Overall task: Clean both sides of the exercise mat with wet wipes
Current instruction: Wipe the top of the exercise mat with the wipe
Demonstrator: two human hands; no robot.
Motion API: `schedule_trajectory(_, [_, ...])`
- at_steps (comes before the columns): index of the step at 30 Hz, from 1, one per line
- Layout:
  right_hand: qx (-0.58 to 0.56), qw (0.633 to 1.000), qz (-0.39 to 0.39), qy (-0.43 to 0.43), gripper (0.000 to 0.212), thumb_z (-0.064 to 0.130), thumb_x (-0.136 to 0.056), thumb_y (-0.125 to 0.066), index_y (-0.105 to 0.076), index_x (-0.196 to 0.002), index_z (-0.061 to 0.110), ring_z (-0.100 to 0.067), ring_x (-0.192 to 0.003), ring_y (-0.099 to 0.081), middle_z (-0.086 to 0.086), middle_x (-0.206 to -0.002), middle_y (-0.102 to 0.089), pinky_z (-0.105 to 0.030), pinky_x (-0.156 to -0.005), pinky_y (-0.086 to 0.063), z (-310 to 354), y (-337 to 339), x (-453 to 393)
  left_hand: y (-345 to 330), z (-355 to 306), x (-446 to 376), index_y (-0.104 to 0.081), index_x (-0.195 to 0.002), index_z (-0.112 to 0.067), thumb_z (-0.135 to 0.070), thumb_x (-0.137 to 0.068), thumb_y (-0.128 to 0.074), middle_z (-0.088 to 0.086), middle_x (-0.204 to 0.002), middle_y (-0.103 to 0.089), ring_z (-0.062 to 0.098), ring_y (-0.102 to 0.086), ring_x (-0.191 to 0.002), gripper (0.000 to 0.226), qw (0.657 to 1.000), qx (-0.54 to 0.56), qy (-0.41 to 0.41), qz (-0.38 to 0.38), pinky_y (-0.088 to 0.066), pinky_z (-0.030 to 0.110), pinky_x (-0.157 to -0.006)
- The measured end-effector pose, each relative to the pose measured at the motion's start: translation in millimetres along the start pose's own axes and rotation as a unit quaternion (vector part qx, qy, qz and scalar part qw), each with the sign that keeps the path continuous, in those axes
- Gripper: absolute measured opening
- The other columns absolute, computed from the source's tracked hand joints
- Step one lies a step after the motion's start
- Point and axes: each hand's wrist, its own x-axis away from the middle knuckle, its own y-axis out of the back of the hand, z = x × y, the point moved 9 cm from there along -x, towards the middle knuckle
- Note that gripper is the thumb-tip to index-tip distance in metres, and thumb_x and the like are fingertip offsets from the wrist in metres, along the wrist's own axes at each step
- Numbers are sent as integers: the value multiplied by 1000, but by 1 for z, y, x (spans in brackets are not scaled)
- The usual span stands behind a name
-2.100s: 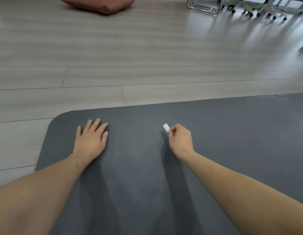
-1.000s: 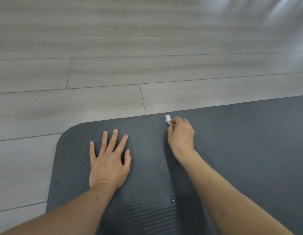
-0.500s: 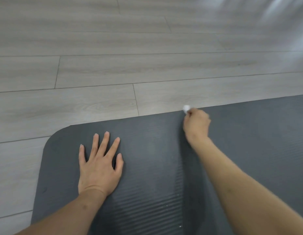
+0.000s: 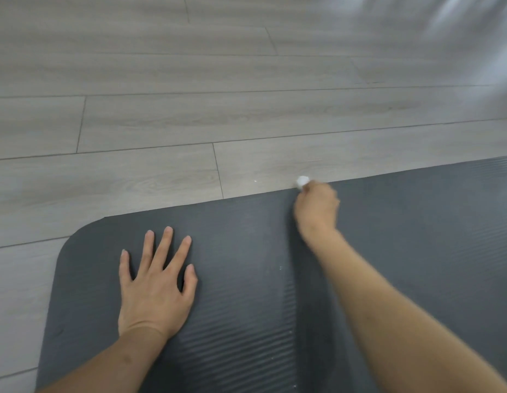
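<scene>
1. Pressing our left hand (image 4: 157,285) flat, fingers spread, on the dark grey ribbed foam mat (image 4: 416,236) lying on the pale wooden floor (image 4: 189,109).
2. Our right hand (image 4: 317,209) pinches a small white crumpled wipe (image 4: 302,181) at the mat's far edge.

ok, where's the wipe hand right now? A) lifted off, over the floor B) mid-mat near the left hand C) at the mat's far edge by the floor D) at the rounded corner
C: the right hand pinches the white wipe right at the far edge of the mat, where it meets the floor.
</scene>
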Motion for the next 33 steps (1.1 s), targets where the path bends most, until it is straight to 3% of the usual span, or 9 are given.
schedule_trajectory(4, [-46,957,148,247,22,-1,-86,-50,-65,-101,3,-36,-91,-58,-17,-99,-61,-42,-75,-49,144,-45,113,0,1,1,-37,-158,-40,-53,-100,-23,-7,-170,-19,19,-7,-160,61,1000,0,-2,2,-3,57,-126])
schedule_trajectory(6, [-67,946,117,295,12,-6,-79,-58,-64,-89,-2,-38,-79,-57,-20,-89,-58,-42,-64,-51,131,-37,105,2,0,1,-37,-158,-40,-53,-100,-23,-7,-170,-19,18,-6,-160,61,1000,2,-4,2,-2,56,-127])
schedule_trajectory(13, [3,999,-17,-38,24,4,-89,-45,-66,-101,2,-44,-92,-59,-21,-102,-58,-38,-73,-38,-61,19,-12,1,-1,-2,-24,-161,-43,-56,-100,-12,-10,-171,-7,16,3,-160,63,1000,1,5,25,5,55,-126])
schedule_trajectory(18, [-43,973,123,191,18,0,-85,-53,-66,-96,4,-37,-84,-61,-15,-94,-60,-40,-70,-49,112,-35,115,2,-1,-2,-31,-160,-41,-55,-99,-16,-10,-171,-11,17,0,-160,64,1000,11,5,26,1,56,-127])
schedule_trajectory(21, [-69,944,111,302,10,-5,-80,-59,-64,-87,2,-38,-77,-58,-17,-89,-57,-41,-65,-49,118,-31,121,4,-2,-1,-31,-160,-42,-55,-99,-15,-10,-171,-11,16,1,-160,64,999,14,6,33,0,56,-127])
schedule_trajectory(26, [-2,1000,28,14,23,4,-92,-48,-66,-104,-1,-44,-93,-58,-21,-106,-56,-44,-79,-44,-51,12,6,5,-3,-2,-17,-162,-43,-57,-97,-6,-13,-169,3,14,12,-159,67,999,9,10,40,7,55,-127])
schedule_trajectory(28, [-9,999,-1,-42,27,4,-92,-45,-66,-108,2,-43,-96,-59,-20,-110,-57,-42,-82,-45,-47,12,12,5,-4,-2,-17,-162,-42,-56,-98,-6,-14,-169,4,14,12,-159,67,999,16,9,38,8,54,-127])
schedule_trajectory(30, [-30,999,24,-19,30,2,-89,-44,-66,-109,6,-36,-99,-62,-15,-112,-59,-38,-84,-49,13,-8,37,6,-2,-1,-21,-163,-39,-54,-99,-10,-14,-170,-1,13,9,-159,67,999,24,9,30,5,54,-127])
schedule_trajectory(33, [-66,974,123,177,25,2,-87,-50,-65,-107,6,-30,-100,-60,-13,-111,-61,-37,-85,-49,135,-45,103,5,0,-1,-27,-163,-32,-51,-100,-15,-13,-170,-8,13,2,-160,67,999,27,12,23,-1,55,-127])
